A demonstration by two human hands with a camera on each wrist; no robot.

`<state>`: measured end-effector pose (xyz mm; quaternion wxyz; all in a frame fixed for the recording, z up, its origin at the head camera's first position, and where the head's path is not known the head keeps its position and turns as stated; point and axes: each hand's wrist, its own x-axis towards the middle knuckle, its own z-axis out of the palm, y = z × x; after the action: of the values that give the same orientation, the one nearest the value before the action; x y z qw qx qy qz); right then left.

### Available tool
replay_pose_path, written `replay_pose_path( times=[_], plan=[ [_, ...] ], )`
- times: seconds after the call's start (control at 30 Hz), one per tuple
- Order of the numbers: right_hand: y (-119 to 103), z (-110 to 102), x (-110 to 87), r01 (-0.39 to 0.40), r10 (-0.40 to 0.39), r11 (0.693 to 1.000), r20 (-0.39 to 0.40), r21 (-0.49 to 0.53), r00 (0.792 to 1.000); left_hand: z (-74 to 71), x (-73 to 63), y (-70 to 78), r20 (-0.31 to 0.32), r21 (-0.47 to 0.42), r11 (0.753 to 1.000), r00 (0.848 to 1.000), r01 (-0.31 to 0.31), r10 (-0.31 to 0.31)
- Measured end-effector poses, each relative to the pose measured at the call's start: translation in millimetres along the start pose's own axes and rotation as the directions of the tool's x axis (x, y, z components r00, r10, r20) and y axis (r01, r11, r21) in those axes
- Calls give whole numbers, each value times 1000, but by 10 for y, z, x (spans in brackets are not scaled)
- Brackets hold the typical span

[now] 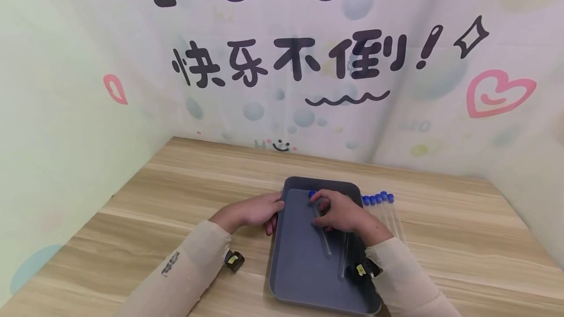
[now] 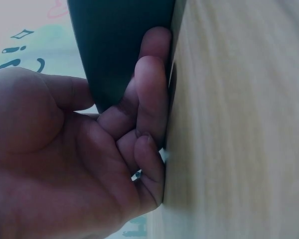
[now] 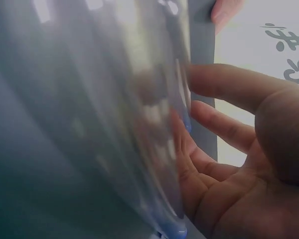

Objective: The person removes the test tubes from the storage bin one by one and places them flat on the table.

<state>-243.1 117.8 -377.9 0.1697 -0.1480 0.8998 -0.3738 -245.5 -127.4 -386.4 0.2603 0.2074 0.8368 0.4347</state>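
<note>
My left hand (image 1: 260, 209) grips the left rim of a grey tray (image 1: 299, 278), its thumb at the rim. In the left wrist view, its fingers (image 2: 149, 99) curl against the tray's outer wall, low by the tabletop. Over the tray, my right hand (image 1: 341, 212) holds a clear, blue-capped test tube (image 1: 325, 241) with thumb and index finger near the cap. The tube slants across the tray. A second clear tube (image 1: 343, 260) lies beside it, its upper part hidden by the hand. In the right wrist view, a blurred tube (image 3: 139, 124) passes close to the camera.
Several blue-capped tubes (image 1: 392, 214) lie side by side on the wooden table (image 1: 185, 199), just right of the tray, partly behind the right forearm. A printed cloth (image 1: 282, 111) hangs along the table's back edge.
</note>
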Motion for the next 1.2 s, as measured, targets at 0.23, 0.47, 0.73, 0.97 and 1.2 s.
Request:
replay_pose_path(
  times=[0.23, 0.47, 0.73, 0.97, 1.2],
  plan=[
    [5, -8, -9, 0, -1, 1000, -5, -13, 1000, 0, 3, 5, 1, -5, 1000, 1000, -2, 2],
    [5, -1, -4, 3, -3, 999, 2, -33, 1000, 0, 7, 0, 5, -8, 1000, 1000, -11, 11],
    [-6, 23, 4, 60, -61, 987, 4, -149, 998, -1, -1, 6, 9, -1, 1000, 1000, -9, 9],
    [-3, 11, -2, 36, -37, 992, 0, -124, 999, -1, 1, 4, 4, 1, 1000, 1000, -4, 4],
    [57, -47, -15, 35, -36, 998, 26, 54, 999, -4, 12, -2, 6, 6, 1000, 1000, -2, 2]
  ],
)
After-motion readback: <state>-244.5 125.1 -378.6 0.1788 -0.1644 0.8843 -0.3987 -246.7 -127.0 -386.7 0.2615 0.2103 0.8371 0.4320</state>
